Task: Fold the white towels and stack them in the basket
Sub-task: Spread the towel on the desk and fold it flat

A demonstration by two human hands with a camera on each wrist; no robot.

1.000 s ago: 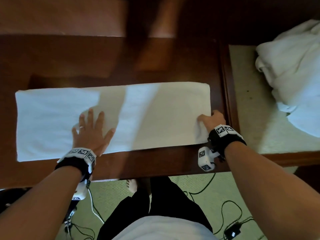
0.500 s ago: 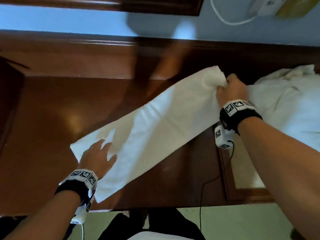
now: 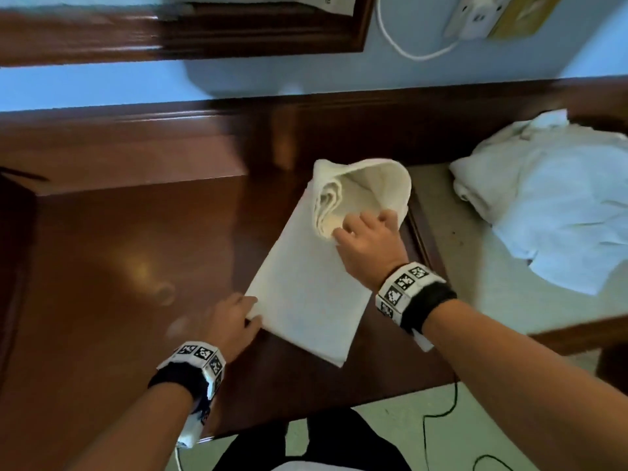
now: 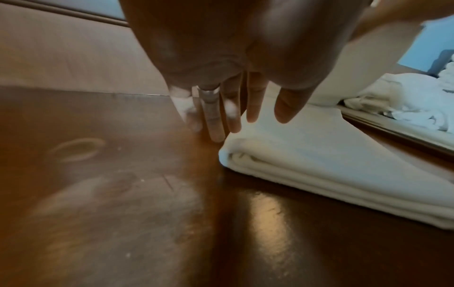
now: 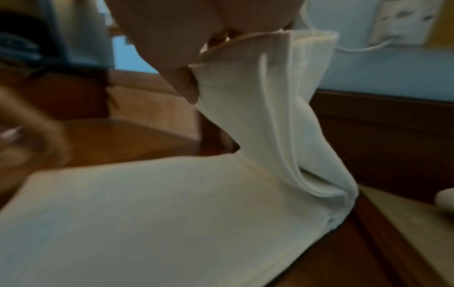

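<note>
**Hands halfway through a fold**

Right hand pinches the raised end of the white towel, centre frame on the desk, looping it over. Left hand, fingers straight, rests at the lower-left corner. Judged next: lay the end down, edges matched. Unfolded towels wait upper right; no basket in view.

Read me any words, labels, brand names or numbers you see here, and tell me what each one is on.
No readable text in any view.
Wristbands on both wrists: black-and-white coded squares, no letters.
Paper at the head view's top edge: faint marks, too small to read.
Wall socket: no legible marking.
</note>
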